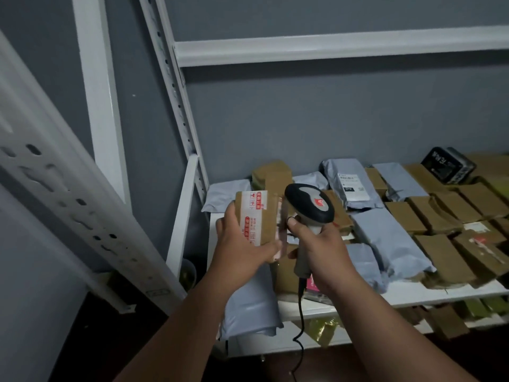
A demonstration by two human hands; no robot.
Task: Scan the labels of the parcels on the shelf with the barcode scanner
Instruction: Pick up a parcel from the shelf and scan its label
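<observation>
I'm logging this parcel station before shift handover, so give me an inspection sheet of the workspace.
Surface: white shelf, crowded.
Job's things: barcode scanner; small cardboard parcel with red-printed tape, held up off the shelf.
Clutter: brown boxes, grey mailer bags, black box at the back.
Grippers: left hand grips the parcel; right hand grips the scanner's handle.
Cables: black scanner cable hangs down.
Surroundings: grey wall, white rack posts, more parcels on the lower shelf.

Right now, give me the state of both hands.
Left hand: holding a small cardboard box.
Right hand: gripping the barcode scanner by its handle.
</observation>
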